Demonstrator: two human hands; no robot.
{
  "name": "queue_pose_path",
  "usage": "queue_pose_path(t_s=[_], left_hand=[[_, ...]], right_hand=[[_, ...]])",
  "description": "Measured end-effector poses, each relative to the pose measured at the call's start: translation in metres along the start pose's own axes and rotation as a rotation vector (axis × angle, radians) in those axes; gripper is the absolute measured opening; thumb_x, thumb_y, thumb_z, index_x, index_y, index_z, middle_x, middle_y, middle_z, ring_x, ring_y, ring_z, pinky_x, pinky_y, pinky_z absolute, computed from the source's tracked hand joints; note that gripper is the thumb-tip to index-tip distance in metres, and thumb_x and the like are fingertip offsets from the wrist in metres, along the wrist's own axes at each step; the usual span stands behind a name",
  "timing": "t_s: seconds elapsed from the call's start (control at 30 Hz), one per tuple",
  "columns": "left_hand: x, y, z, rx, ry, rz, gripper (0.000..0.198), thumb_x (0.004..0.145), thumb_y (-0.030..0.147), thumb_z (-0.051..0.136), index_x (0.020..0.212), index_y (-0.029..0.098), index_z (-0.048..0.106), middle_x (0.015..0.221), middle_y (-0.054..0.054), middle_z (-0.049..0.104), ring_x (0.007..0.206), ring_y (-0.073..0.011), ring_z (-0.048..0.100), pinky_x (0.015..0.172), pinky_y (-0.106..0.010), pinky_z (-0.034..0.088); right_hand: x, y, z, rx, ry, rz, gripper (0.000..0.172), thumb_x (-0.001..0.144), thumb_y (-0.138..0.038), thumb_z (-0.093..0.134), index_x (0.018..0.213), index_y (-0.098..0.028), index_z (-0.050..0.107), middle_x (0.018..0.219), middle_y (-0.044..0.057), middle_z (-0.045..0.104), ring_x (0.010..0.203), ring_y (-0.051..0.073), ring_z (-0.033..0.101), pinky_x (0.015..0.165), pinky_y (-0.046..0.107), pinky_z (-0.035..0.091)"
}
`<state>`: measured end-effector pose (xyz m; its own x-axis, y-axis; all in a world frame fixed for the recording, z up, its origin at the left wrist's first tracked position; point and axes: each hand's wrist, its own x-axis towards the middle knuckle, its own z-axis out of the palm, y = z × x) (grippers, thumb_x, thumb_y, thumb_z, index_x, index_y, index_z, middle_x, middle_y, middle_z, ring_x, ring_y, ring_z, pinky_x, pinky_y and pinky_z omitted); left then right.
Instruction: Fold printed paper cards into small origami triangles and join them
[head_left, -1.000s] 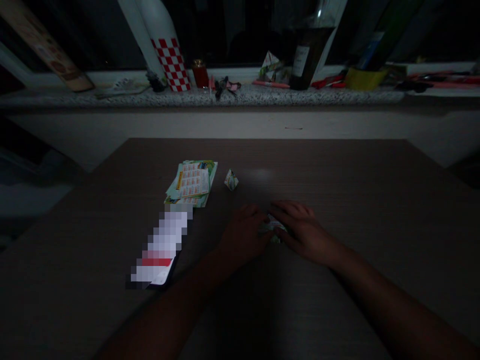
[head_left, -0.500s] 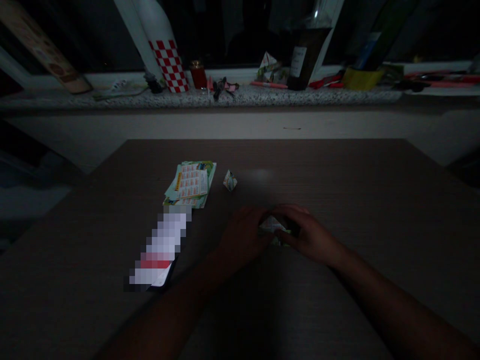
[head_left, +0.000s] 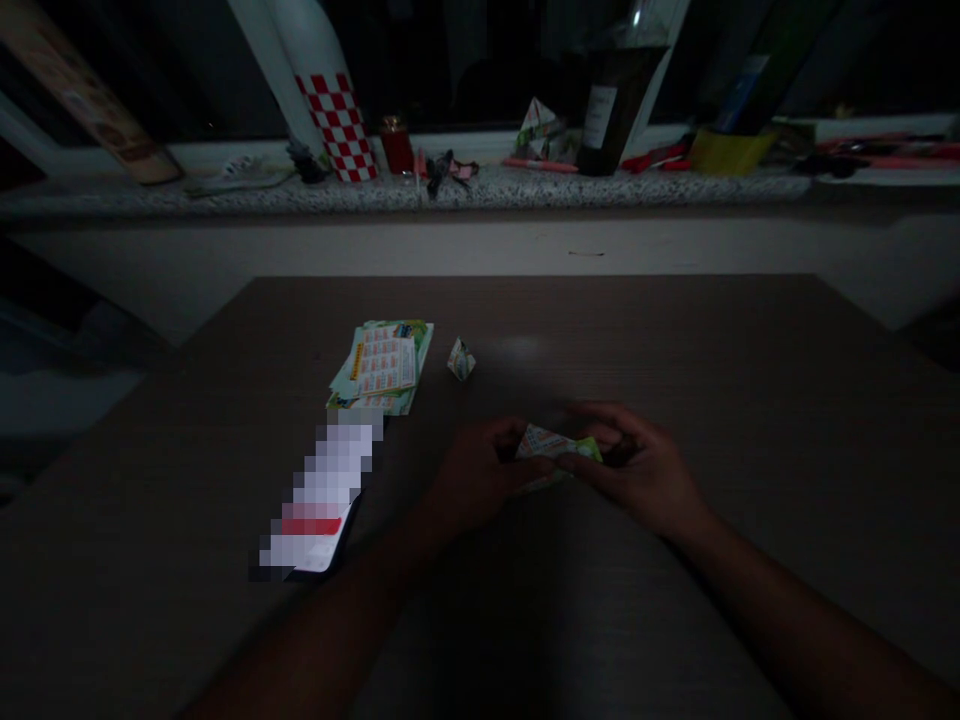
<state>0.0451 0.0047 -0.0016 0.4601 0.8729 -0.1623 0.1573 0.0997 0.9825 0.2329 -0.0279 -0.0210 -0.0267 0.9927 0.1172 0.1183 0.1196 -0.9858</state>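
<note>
Between my two hands is a small folded piece of printed paper (head_left: pixel 546 445), white with coloured print and a green edge on its right. My left hand (head_left: pixel 484 468) pinches its left side, thumb along the front. My right hand (head_left: pixel 643 465) grips the right side between thumb and fingers, its upper fingers curled behind. The paper's back and lower part are partly hidden by the thumbs and dim light. Beyond my left hand, a small folded paper shape (head_left: pixel 460 360) with pointed corners stands on the table.
A stack of printed paper sheets (head_left: pixel 382 365) lies left of centre on the wooden table (head_left: pixel 675 340). Nearer me is a lit phone (head_left: pixel 322 500), its screen blurred. Bottles, including a red-checked one (head_left: pixel 341 125), and small items line the granite sill (head_left: pixel 480 195).
My fingers have shifted off the paper's top, so more of its face and green edge shows. My right hand has moved slightly right. The stack and phone stay put.
</note>
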Motion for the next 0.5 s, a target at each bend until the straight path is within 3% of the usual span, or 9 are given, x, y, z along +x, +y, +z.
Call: queue_pose_path(t_s=[0.3,0.5], left_hand=[[-0.002,-0.003,0.006,-0.241,-0.035,-0.086,0.02,0.071,0.024,0.074,0.087,0.015,0.07,0.082,-0.002,0.071,0.071,-0.0143,0.064,0.066,-0.024,0.046],[-0.003,0.0,0.006,-0.264,-0.007,-0.129,0.022,0.068,0.025,0.076,0.086,0.014,0.071,0.081,-0.003,0.072,0.068,-0.0146,0.064,0.065,-0.025,0.047]], right_hand=[[-0.003,-0.011,0.002,0.139,0.021,0.024,0.036,0.077,-0.027,0.071,0.107,-0.022,0.052,0.064,-0.004,0.065,0.053,0.011,0.059,0.048,0.02,0.044],[-0.006,-0.008,-0.001,0.142,0.001,0.012,0.028,0.088,-0.032,0.059,0.111,-0.027,0.046,0.056,-0.007,0.055,0.044,0.01,0.051,0.039,0.018,0.036]])
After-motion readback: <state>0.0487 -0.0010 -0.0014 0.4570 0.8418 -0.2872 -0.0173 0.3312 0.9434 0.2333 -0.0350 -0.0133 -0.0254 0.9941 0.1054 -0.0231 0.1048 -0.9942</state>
